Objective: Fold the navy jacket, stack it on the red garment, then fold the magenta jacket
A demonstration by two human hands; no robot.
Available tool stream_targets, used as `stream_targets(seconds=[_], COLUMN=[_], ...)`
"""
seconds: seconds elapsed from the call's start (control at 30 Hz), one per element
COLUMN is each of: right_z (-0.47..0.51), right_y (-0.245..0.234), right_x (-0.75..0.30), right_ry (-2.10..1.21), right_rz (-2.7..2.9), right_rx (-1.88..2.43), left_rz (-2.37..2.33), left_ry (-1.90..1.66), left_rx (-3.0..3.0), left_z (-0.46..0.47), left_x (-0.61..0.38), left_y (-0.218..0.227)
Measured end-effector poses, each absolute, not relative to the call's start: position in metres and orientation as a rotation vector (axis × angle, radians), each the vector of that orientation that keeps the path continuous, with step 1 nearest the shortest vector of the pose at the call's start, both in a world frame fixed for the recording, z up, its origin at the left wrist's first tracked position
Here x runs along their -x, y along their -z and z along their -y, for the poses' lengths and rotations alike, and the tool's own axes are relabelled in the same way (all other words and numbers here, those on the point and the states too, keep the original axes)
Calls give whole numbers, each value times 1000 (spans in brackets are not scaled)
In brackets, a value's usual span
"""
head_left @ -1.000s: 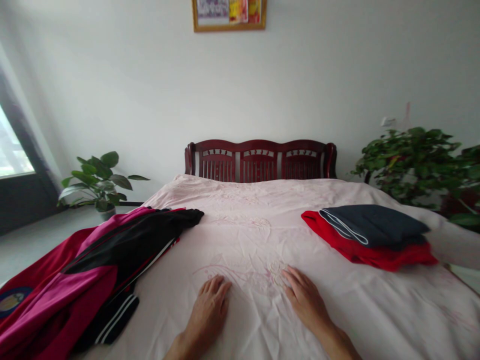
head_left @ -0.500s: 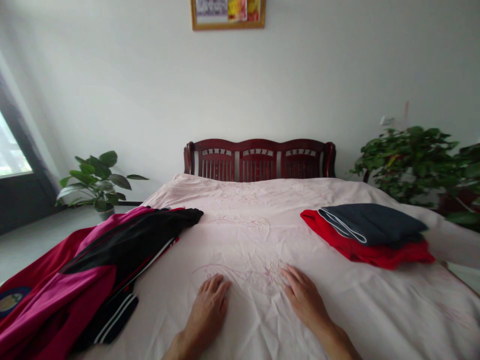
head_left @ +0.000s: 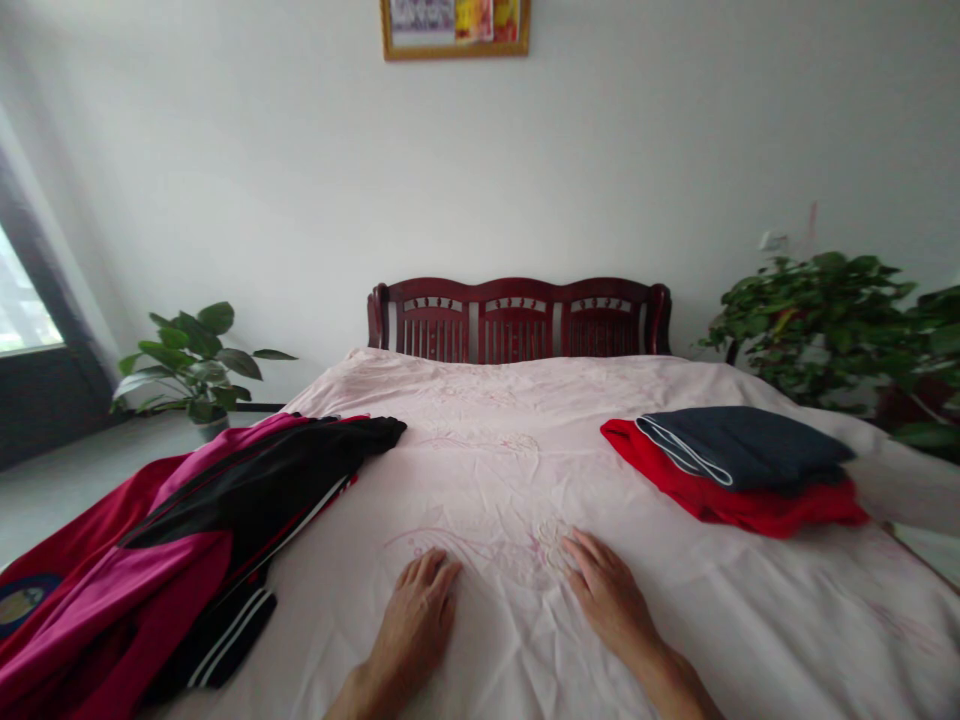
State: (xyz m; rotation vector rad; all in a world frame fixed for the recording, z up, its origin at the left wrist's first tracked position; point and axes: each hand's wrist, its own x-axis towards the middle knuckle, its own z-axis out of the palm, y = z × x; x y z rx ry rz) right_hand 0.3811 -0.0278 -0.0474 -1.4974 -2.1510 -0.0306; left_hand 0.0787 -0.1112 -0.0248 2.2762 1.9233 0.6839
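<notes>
Right now, the magenta-and-black jacket [head_left: 255, 490] sprawls over the bed's left side, its striped cuff [head_left: 225, 635] near the left hand [head_left: 412, 625]; that hand lies flat on the pink bedspread [head_left: 480, 480], fingers [head_left: 431, 570] slightly apart, holding nothing. The right hand [head_left: 611, 600] rests open on the embroidery, fingers [head_left: 592, 560] spread and touching only the cover; further right, a folded navy garment [head_left: 742, 450] sits on a red one [head_left: 720, 510], well apart from both hands.
</notes>
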Motion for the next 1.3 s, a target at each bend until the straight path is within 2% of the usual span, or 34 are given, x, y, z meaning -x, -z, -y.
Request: stream_targets(seconds=[1.3], right_z=[28], right_y=[48], right_x=[-381], right_ry=[50], right_rz=[2162], right_rx=[1521], left_rz=[-1911], left_ry=[-730], left_rx=[-2285], left_z=[110], left_x=[-77], left_y=[29])
